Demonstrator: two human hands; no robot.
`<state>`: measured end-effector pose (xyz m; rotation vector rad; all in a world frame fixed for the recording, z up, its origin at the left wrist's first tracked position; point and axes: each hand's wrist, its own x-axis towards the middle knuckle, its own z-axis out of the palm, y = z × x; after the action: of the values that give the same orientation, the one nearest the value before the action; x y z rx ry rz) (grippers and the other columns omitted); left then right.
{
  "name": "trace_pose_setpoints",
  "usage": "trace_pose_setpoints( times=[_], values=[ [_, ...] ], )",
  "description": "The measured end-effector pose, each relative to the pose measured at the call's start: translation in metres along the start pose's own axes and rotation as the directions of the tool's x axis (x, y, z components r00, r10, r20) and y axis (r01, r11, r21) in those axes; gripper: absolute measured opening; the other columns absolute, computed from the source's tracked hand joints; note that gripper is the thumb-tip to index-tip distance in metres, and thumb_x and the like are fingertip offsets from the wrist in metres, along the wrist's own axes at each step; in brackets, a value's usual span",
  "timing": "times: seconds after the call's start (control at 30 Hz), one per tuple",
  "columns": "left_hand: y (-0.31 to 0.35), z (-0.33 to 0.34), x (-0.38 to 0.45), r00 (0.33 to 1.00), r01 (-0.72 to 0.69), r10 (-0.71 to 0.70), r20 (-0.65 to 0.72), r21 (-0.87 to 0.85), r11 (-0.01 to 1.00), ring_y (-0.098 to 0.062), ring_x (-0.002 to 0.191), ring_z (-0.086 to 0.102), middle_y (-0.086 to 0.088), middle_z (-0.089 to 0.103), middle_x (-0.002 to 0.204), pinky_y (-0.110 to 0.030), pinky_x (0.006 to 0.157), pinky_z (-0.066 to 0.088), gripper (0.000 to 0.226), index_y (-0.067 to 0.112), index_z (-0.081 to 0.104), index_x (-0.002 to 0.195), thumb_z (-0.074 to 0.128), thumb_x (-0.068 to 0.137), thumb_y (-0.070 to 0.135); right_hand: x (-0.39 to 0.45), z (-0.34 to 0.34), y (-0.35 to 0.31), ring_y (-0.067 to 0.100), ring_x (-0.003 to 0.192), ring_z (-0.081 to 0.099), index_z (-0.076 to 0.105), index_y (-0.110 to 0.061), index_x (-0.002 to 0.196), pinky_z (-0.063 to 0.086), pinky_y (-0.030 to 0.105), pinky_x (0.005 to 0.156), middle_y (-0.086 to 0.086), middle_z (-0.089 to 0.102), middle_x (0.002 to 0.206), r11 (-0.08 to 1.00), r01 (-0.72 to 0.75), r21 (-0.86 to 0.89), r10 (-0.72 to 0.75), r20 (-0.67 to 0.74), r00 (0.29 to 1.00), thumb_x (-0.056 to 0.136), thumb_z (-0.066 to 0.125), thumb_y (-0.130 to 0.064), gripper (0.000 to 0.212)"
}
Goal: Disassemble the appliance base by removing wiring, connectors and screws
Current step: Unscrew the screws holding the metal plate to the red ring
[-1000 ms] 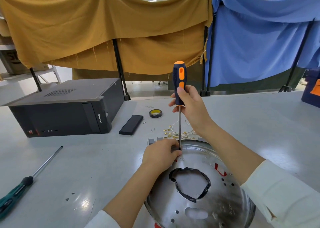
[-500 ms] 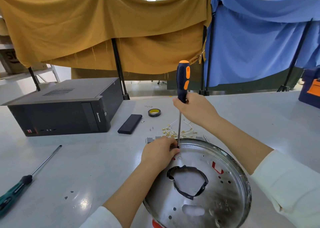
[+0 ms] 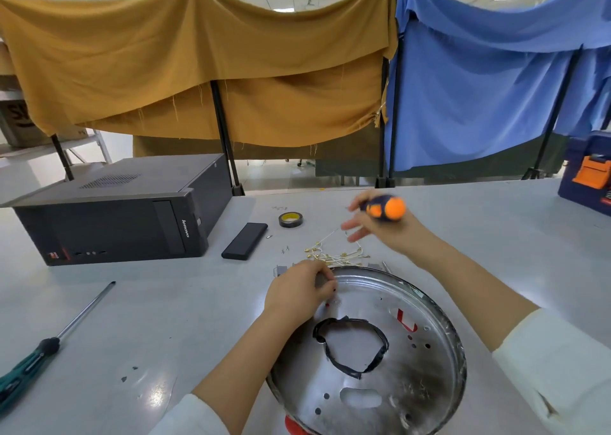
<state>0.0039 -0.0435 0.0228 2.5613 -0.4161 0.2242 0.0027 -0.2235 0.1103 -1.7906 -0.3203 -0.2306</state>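
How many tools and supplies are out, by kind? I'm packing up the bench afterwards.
Screwdrivers: 2, orange-and-navy in right hand, green-handled on table
Tape rolls: 1
Toolboxes: 1
Total: 4

Appliance base (image 3: 429, 362): bare shiny metal, scuffed and darkened in patches. Tabletop (image 3: 158, 319): smooth, glossy grey. Computer case (image 3: 125, 209): matt black. Drapes (image 3: 205, 70): woven cloth. Screwdriver handle (image 3: 385, 207): orange and dark plastic.
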Motion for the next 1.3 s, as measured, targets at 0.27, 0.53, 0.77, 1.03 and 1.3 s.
trace_pose_setpoints(
  times=[0.27,0.53,0.77,1.03,1.3],
  values=[
    [0.001,-0.003,0.006,0.979,0.066,-0.144,-0.146,-0.441,0.895,0.001,0.077,0.062,0.013,0.066,0.084,-0.015,0.069,0.048,0.009,0.026,0.061,0.075,0.065,0.083,0.029,-0.009,0.006,0.075,0.019,0.078,0.053,0.045,-0.02,0.093,0.045,0.032,0.071,-0.004,0.058,0.086,0.785,0.042,-0.618,0.143,0.247,0.958,0.068,0.082,-0.015,0.045],
    [-0.055,-0.034,0.033,0.881,0.23,-0.472,0.025,-0.895,0.382,-0.021,0.084,0.07,-0.014,0.07,0.089,-0.025,0.076,0.055,0.007,0.003,0.062,0.089,0.066,0.086,0.009,-0.004,0.005,0.09,0.017,0.078,0.053,0.042,-0.022,0.098,0.043,0.028,0.066,-0.005,0.058,0.084,0.815,-0.04,-0.578,0.226,0.253,0.941,0.068,0.083,-0.022,0.051],
    [-0.112,-0.027,0.076,0.934,0.323,-0.344,-0.091,-0.192,0.927,-0.016,0.064,0.065,-0.001,0.066,0.068,-0.03,0.065,0.054,0.013,0.018,0.061,0.074,0.068,0.085,0.018,-0.002,0.007,0.096,0.016,0.071,0.053,0.037,-0.027,0.097,0.049,0.033,0.065,-0.008,0.057,0.079,0.813,-0.068,-0.578,0.25,0.241,0.938,0.069,0.082,-0.025,0.054],
    [-0.119,0.0,0.116,0.978,0.209,-0.21,-0.001,0.097,0.973,-0.021,0.086,0.063,-0.005,0.07,0.09,-0.031,0.079,0.051,0.007,0.01,0.071,0.085,0.064,0.085,0.009,-0.005,0.007,0.092,0.01,0.063,0.045,0.034,-0.029,0.097,0.038,0.028,0.058,-0.011,0.052,0.074,0.808,-0.055,-0.587,0.252,0.26,0.932,0.072,0.077,-0.026,0.05],
    [-0.119,0.002,0.117,0.963,0.268,-0.269,-0.001,0.048,0.962,-0.024,0.09,0.062,-0.007,0.068,0.098,-0.033,0.08,0.05,0.022,0.01,0.065,0.107,0.066,0.087,0.019,-0.006,0.007,0.088,0.011,0.064,0.045,0.033,-0.03,0.096,0.039,0.029,0.059,-0.011,0.051,0.075,0.8,-0.059,-0.597,0.263,0.261,0.929,0.074,0.075,-0.028,0.047]
  ],
)
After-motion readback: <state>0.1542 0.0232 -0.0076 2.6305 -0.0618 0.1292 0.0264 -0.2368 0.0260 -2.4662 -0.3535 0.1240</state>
